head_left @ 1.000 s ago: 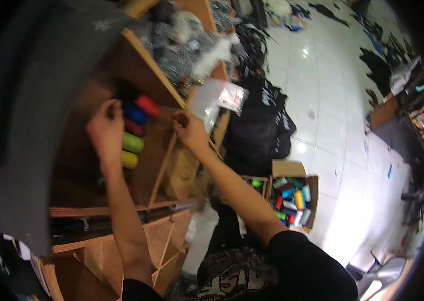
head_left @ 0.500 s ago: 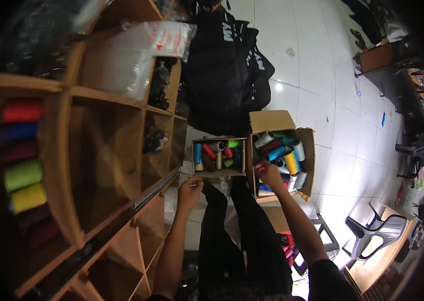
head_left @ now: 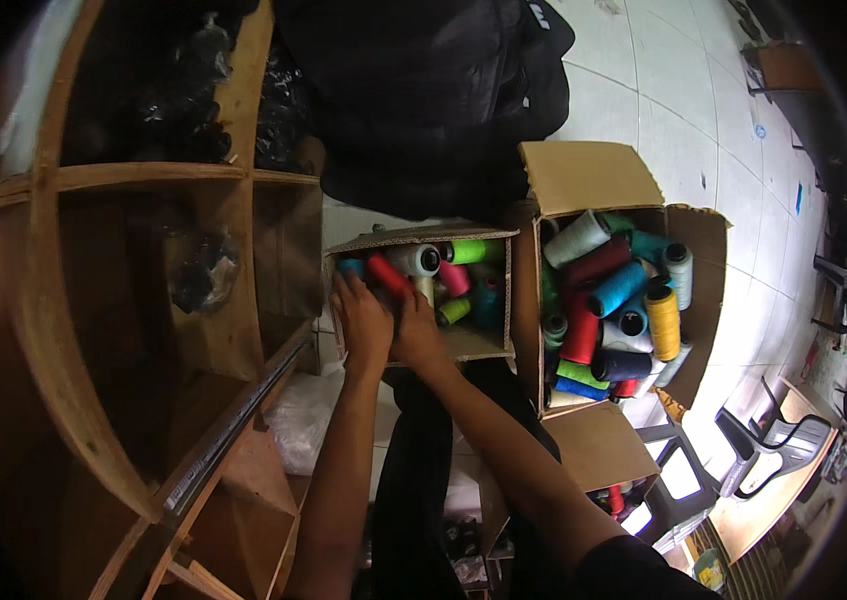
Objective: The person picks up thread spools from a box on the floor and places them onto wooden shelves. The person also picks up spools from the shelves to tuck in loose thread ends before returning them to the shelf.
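Note:
Both my hands reach into the small cardboard box (head_left: 419, 238), which holds several thread spools. My left hand (head_left: 365, 322) has its fingers bent down over the box's left side, against a blue spool (head_left: 351, 267) that is mostly covered. Close beside it, my right hand (head_left: 417, 335) is closed at the lower end of a red spool (head_left: 387, 274). What lies inside either grip is hidden by the fingers. To the right in the same box are a white cone spool (head_left: 415, 261), a bright green spool (head_left: 473, 250), a pink spool (head_left: 453, 278) and a lime spool (head_left: 454, 310).
A larger open cardboard box (head_left: 695, 265) full of spools stands on the right. Wooden shelving (head_left: 148, 178) fills the left side. Black bags (head_left: 413, 110) lie beyond the boxes on the white tiled floor (head_left: 678, 65). A grey chair (head_left: 773, 440) stands at the lower right.
My right hand has left the larger box and come left into the small one. My left hand has moved forward into the small box too. The view is now closer to the boxes.

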Available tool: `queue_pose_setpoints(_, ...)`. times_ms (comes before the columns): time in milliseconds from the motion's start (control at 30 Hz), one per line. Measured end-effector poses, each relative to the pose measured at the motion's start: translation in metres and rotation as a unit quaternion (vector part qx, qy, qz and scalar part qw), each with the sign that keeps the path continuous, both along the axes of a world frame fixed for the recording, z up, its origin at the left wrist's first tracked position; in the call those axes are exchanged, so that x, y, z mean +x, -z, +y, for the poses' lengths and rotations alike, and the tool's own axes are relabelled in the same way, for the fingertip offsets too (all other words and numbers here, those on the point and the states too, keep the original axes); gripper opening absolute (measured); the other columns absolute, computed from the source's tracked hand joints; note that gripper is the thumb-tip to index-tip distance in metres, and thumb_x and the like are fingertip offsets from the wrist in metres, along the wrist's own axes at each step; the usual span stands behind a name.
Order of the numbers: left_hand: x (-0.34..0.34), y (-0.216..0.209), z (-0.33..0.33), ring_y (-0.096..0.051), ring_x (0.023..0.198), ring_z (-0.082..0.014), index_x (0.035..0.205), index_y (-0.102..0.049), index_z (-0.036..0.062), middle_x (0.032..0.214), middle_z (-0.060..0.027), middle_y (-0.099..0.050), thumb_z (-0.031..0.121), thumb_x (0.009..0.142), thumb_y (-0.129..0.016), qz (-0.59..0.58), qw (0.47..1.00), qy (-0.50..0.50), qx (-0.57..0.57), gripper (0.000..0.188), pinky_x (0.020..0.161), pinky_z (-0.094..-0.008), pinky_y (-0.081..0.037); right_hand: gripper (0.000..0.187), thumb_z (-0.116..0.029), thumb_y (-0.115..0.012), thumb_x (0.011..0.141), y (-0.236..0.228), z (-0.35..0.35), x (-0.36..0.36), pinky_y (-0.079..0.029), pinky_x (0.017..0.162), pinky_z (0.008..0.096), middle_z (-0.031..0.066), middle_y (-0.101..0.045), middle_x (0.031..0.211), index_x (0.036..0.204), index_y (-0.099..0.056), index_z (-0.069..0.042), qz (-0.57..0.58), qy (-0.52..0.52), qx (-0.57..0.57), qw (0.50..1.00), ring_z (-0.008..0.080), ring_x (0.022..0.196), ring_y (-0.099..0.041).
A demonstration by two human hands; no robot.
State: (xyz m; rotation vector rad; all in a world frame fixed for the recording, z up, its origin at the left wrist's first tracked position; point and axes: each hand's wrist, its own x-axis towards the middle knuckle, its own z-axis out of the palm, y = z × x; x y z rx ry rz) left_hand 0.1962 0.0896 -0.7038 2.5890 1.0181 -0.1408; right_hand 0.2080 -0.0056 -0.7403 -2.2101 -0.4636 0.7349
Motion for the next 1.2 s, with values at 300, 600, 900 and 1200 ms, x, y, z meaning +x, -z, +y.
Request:
queue_pose_setpoints(300, 0.019, 0.013, 0.023, -0.045, 0.112, -0.0401, 0.127, -0.036, -0.0078, 0.12, -0.0266, -0.045, 0.006, 0.073, -0.064, 0.161, 0.984, -0.063, -0.04, 0.062, 0.095, -0.0442, -0.037, 0.106, -0.028, -0.083, 0.054, 0.013, 0.018, 0.019, -0.039, 0.094, 0.0494, 0.0234, -0.041, 0.121, 0.138, -0.023, -0.005, 0.06, -0.046, -0.105, 0.992, 0.0424, 0.111, -0.042)
queue_pose_setpoints(600, 0.014, -0.035, 0.007, -0.049, 0.111, -0.0352, 0.133, -0.033, -0.001, 0.121, -0.0228, -0.049, 0.011, 0.079, -0.061, -0.125, 0.962, -0.194, -0.146, 0.061, 0.096, -0.042, -0.038, 0.115, -0.027, -0.085, 0.052, 0.046, 0.019, 0.008, -0.038, 0.095, 0.0514, 0.0256, -0.042, 0.121, 0.142, -0.015, -0.012, 0.02, -0.05, -0.084, 0.995, 0.0464, 0.109, -0.042)
queue_pose_setpoints(900, -0.07, -0.084, 0.007, -0.051, 0.107, -0.0237, 0.137, -0.028, 0.0005, 0.115, -0.0144, -0.05, 0.014, 0.084, -0.058, -0.306, 0.741, -0.401, -0.443, 0.063, 0.094, -0.0358, -0.041, 0.106, -0.02, -0.078, 0.053, -0.065, -0.022, 0.036, -0.037, 0.101, 0.0423, 0.0256, -0.043, 0.131, 0.141, -0.022, -0.001, 0.23, -0.005, 0.121, 0.966, 0.0393, 0.119, -0.046)
queue_pose_setpoints(1200, -0.069, -0.046, -0.048, -0.056, 0.103, -0.022, 0.136, -0.039, 0.0121, 0.116, -0.0091, -0.053, 0.021, 0.08, -0.07, -0.338, 0.533, -0.391, -0.671, 0.064, 0.087, -0.0348, -0.048, 0.096, -0.018, -0.076, 0.063, -0.15, -0.047, 0.028, -0.05, 0.078, 0.0327, 0.0162, -0.063, 0.096, 0.141, -0.024, 0.002, 0.256, -0.248, -0.009, 0.934, 0.0245, 0.082, -0.063)
